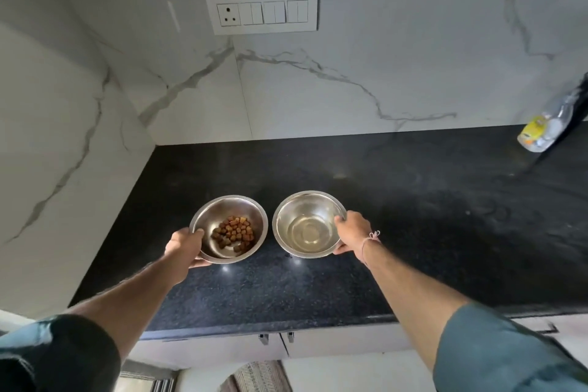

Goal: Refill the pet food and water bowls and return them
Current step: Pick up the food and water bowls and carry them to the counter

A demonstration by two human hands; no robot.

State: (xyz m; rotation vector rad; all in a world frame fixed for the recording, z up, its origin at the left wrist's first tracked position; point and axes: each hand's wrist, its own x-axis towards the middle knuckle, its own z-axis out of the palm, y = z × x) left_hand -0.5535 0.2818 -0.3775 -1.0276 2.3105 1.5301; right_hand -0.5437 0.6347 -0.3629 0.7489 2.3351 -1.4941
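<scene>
A person stands at a black speckled stone counter (413,200), each hand closed on the rim of a round stainless-steel bowl. The left hand (184,247) grips the food bowl (254,216) at its 8 o'clock edge, thumb over the lip and fingers beneath; inside lies a small heap of brown kibble (234,231). The right hand (351,232), a thin thread (374,237) tied at the wrist, holds the water bowl (296,210) at its 3 o'clock edge, shallow clear water pooled in the polished bottom.

The bowls sit side by side, nearly touching, straight ahead at 12 o'clock from the person and toward the counter's left corner, each with its own hand on the outer side (whether they rest on the stone or hang just above it cannot be told). Both look filled, so the carry back appears to remain, and the water bowl will likely want level handling. A clear plastic bottle (544,127) stands well apart at 2 o'clock against the veined marble wall (350,73).
</scene>
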